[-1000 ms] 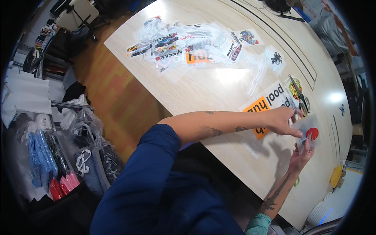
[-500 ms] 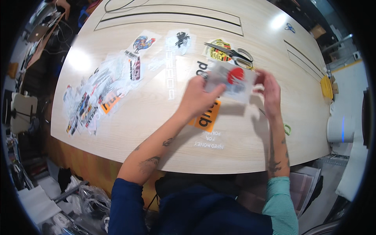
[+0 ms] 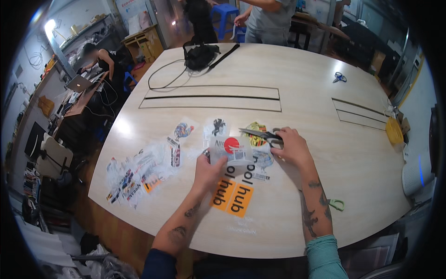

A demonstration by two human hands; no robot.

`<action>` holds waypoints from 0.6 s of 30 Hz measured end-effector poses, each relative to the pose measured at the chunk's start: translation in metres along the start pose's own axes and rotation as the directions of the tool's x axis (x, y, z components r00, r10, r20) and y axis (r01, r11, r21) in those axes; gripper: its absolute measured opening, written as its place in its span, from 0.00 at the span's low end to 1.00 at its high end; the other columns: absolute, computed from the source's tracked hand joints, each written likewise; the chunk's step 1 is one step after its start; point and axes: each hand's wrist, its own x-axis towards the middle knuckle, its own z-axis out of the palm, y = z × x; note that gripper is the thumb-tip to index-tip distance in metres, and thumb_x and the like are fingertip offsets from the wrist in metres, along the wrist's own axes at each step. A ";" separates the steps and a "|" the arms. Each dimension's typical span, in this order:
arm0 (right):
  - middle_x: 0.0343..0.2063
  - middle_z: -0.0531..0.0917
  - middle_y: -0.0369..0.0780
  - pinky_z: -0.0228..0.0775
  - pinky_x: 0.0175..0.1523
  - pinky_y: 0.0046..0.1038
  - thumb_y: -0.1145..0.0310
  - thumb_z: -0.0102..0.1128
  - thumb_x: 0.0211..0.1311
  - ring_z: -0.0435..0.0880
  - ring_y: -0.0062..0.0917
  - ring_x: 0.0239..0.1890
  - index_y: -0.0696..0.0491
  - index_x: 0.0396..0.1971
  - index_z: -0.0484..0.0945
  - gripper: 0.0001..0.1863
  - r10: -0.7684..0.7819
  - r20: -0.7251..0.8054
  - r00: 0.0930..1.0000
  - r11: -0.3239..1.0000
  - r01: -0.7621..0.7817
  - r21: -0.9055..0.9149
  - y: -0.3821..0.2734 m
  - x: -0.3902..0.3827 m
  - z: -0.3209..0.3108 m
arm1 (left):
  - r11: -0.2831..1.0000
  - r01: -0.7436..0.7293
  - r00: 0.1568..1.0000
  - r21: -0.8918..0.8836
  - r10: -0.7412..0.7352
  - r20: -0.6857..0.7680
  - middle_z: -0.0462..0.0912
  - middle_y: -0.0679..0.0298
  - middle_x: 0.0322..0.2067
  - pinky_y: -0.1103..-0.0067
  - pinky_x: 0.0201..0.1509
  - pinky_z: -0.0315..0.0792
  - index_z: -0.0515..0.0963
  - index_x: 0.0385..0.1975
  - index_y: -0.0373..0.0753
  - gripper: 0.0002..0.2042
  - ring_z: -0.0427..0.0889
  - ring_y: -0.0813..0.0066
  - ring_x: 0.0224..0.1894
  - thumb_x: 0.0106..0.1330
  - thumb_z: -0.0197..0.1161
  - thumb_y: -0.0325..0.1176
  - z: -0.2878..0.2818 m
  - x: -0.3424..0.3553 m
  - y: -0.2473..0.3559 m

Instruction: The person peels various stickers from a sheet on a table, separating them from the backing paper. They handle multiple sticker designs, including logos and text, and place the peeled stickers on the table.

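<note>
Pinched in my left hand (image 3: pixel 209 169) is a translucent sticker sheet (image 3: pixel 241 153) with a red disc and dark lettering. It is held above the table over other stickers. My right hand (image 3: pixel 293 148) has its fingers closed around the handles of black-and-grey scissors (image 3: pixel 255 133). The blades point left across a yellow and black crest sticker (image 3: pixel 256 125). Orange and black lettered stickers (image 3: pixel 240 199) lie below the held sheet, which covers part of them. Beside my right fingers is a bluish picture sticker (image 3: pixel 265 161).
A heap of clear-backed stickers (image 3: pixel 134 172) spreads at the left, near a rooster sticker (image 3: pixel 183 130) and a black figure sticker (image 3: pixel 218 126). Green-handled scissors (image 3: pixel 337 204) lie right of my forearm. Farther off are blue scissors (image 3: pixel 339 77) and a black bag (image 3: pixel 200 56). People are beyond the table.
The view has tilted up, showing more of the room. My left hand has carried the sticker leftward, away from my right hand, which has gone to the scissors' handles.
</note>
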 end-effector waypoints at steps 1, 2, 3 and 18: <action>0.53 0.80 0.42 0.74 0.62 0.36 0.54 0.74 0.50 0.78 0.37 0.57 0.53 0.54 0.82 0.31 0.011 0.041 0.999 1.000 -0.012 0.004 0.001 0.000 -0.001 | 1.000 0.021 0.999 -0.021 -0.021 0.030 0.86 0.64 0.33 0.82 0.34 0.74 0.81 0.46 0.34 0.12 0.81 0.82 0.30 0.66 0.69 0.32 0.002 -0.003 -0.002; 0.51 0.81 0.43 0.74 0.61 0.36 0.54 0.74 0.50 0.78 0.37 0.57 0.53 0.55 0.81 0.31 0.023 0.081 0.996 1.000 -0.024 0.008 0.003 0.001 -0.003 | 0.998 0.043 0.997 -0.040 -0.041 0.059 0.87 0.64 0.34 0.82 0.34 0.74 0.80 0.47 0.33 0.13 0.81 0.82 0.31 0.67 0.69 0.32 0.003 -0.003 -0.002; 0.50 0.82 0.43 0.74 0.61 0.35 0.54 0.74 0.50 0.78 0.37 0.56 0.53 0.55 0.81 0.31 0.022 0.107 0.994 1.000 -0.023 0.015 0.003 0.004 -0.007 | 0.997 0.049 0.996 -0.058 -0.044 0.079 0.87 0.64 0.35 0.81 0.35 0.75 0.79 0.48 0.33 0.14 0.82 0.82 0.32 0.67 0.69 0.32 0.003 -0.001 0.000; 0.49 0.86 0.46 0.76 0.58 0.35 0.57 0.69 0.56 0.86 0.38 0.50 0.52 0.56 0.81 0.28 0.069 0.087 0.994 0.916 -0.098 0.390 0.029 0.017 -0.010 | 0.771 -0.083 0.997 0.632 0.067 0.050 0.85 0.50 0.42 0.73 0.48 0.80 0.74 0.57 0.26 0.31 0.87 0.62 0.43 0.63 0.72 0.46 0.056 0.067 0.027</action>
